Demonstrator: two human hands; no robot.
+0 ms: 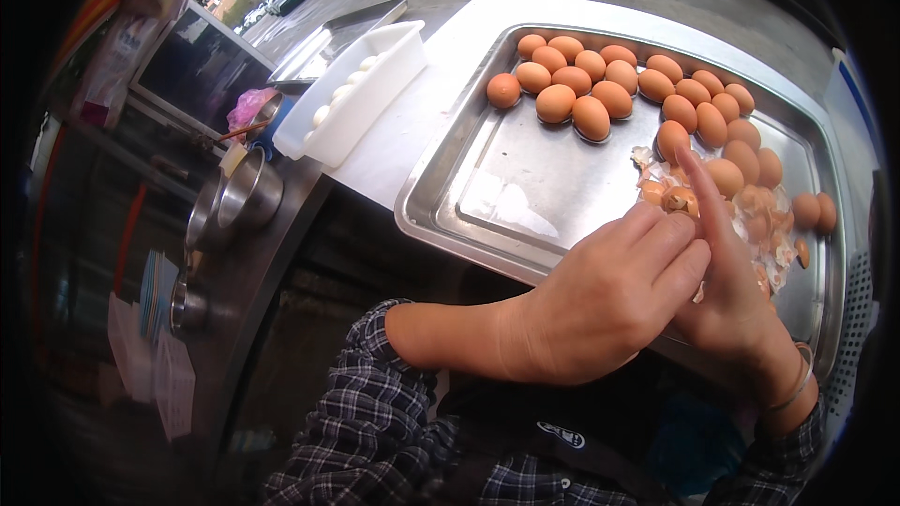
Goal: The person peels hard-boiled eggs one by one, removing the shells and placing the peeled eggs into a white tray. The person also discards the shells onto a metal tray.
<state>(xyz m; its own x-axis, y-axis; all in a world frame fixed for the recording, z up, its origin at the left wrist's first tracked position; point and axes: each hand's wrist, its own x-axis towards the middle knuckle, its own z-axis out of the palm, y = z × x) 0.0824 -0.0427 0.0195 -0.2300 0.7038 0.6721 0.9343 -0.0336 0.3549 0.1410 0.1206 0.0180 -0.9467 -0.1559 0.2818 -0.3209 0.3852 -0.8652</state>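
My left hand (598, 295) has its fingers curled and pressed against my right hand (731, 288), above the near right part of a metal tray (485, 239). One finger of the right hand points up. Whatever lies between the two hands is hidden by the left hand's back and knuckles. Several brown eggs (555, 104) rest along the tray's far side and down towards the right. Just beyond the fingers lies a heap of broken eggshell (763, 221), partly covered by my right hand. Two more eggs (806, 211) sit right of the heap.
Left of the tray, a white plastic bin (358, 116) holds several white peeled eggs (341, 93). Behind it lies another metal tray (337, 42). Metal bowls (249, 186) stand on the lower counter at left. A perforated plastic basket (854, 323) borders the right side.
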